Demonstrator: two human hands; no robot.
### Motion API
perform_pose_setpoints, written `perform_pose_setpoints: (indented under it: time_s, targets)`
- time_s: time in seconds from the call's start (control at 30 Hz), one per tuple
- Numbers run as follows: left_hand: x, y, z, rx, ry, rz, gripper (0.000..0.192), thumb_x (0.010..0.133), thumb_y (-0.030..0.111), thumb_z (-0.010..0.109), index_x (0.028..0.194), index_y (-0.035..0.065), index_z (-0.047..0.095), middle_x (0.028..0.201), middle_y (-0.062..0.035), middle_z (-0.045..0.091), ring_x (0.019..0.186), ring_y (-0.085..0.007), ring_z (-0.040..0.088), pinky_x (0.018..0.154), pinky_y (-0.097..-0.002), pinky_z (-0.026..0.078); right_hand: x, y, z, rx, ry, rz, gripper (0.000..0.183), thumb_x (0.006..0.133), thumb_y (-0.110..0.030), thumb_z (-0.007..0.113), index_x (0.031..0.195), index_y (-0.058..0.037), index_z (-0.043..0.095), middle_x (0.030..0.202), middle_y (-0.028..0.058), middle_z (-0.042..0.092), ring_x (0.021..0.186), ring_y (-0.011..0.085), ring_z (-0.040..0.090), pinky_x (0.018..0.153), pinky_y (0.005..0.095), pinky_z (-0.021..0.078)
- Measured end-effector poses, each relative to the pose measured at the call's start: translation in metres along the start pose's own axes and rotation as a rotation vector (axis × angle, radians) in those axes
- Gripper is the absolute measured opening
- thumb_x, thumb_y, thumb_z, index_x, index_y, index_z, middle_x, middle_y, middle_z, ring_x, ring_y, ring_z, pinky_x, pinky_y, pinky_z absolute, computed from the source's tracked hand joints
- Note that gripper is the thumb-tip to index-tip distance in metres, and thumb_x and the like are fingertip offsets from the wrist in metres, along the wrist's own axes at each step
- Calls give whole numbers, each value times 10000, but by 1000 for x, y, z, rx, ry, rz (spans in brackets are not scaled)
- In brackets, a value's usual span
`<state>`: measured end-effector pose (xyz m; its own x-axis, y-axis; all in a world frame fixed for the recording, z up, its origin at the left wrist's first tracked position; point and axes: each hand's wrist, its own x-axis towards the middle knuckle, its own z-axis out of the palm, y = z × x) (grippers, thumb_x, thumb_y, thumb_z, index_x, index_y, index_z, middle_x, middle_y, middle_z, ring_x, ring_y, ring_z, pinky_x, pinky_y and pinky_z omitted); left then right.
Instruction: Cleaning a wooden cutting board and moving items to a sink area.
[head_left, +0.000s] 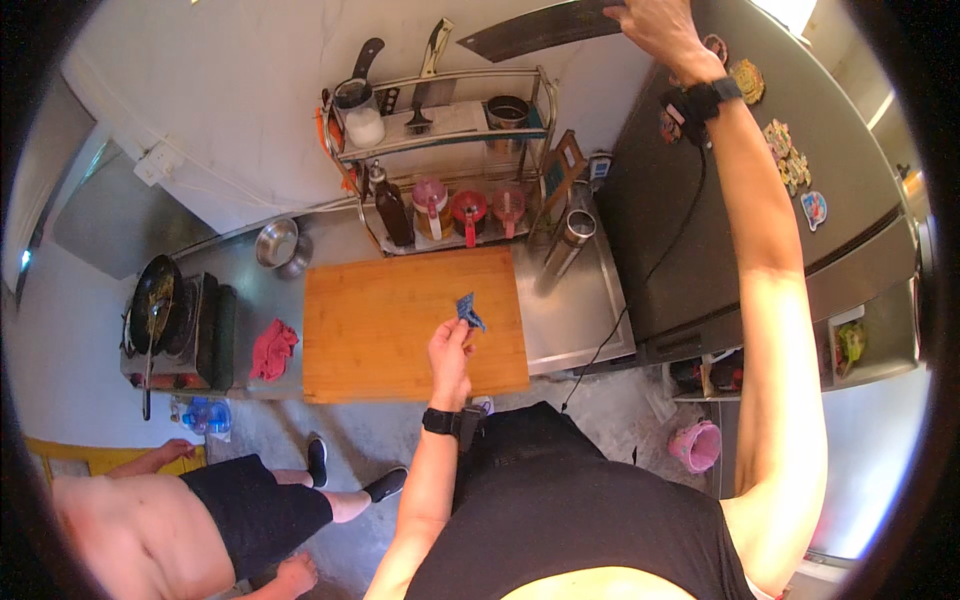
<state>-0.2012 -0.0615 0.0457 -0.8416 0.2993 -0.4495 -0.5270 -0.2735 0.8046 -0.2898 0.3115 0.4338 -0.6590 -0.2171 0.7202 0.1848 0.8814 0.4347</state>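
My left hand (450, 349) is over the wooden cutting board (397, 330) and pinches a small crumpled blue packet (468, 309) between thumb and fingers. My right hand (660, 30) is raised high at the upper edge of the view, above the dark refrigerator (675, 225). Its fingers meet the right end of a long dark panel (547, 30); whether they grip it or only touch it cannot be made out. Both wrists wear black straps, and a black cable (675, 240) hangs from the right one.
A metal rack (442, 136) behind the board carries knives, jars and oil pots. To the left are a steel bowl (277, 243), a red cloth (274, 350) and a wok (156, 300) on a stove. A steel flask (566, 244) stands right. Another person (150, 525) is at lower left.
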Motion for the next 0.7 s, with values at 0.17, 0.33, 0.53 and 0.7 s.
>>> perform_pose_setpoints:
  time_s: [0.17,0.33,0.53,0.7]
  targets:
    - [14,-1,-6,41,-42,-53,188,965,214,605,1103,87,611,1006,18,657,923,-90,593,727,-258,426,38,7,36,-56,-182,-89,151,722,-208,701,870,-191,723,911,22,641,990,198,589,865,442,305]
    - [26,-5,-12,13,-31,-81,208,961,229,608,1112,86,611,993,15,662,909,-83,595,719,-258,425,61,4,55,-40,-283,-155,124,730,-207,686,847,-198,723,891,33,648,982,218,603,855,466,316]
    - [41,-7,1,-7,-44,-122,140,955,204,612,1038,91,613,952,20,656,889,-79,598,693,-245,430,87,-2,110,-115,-601,-175,131,785,-197,598,814,-183,724,812,66,673,888,273,647,886,544,329]
    - [45,-11,11,20,-83,-129,91,950,192,614,982,107,608,923,24,643,849,-75,582,679,-243,435,85,-10,140,-71,-637,-218,138,786,-190,589,818,-178,723,846,46,694,932,276,640,943,594,346]
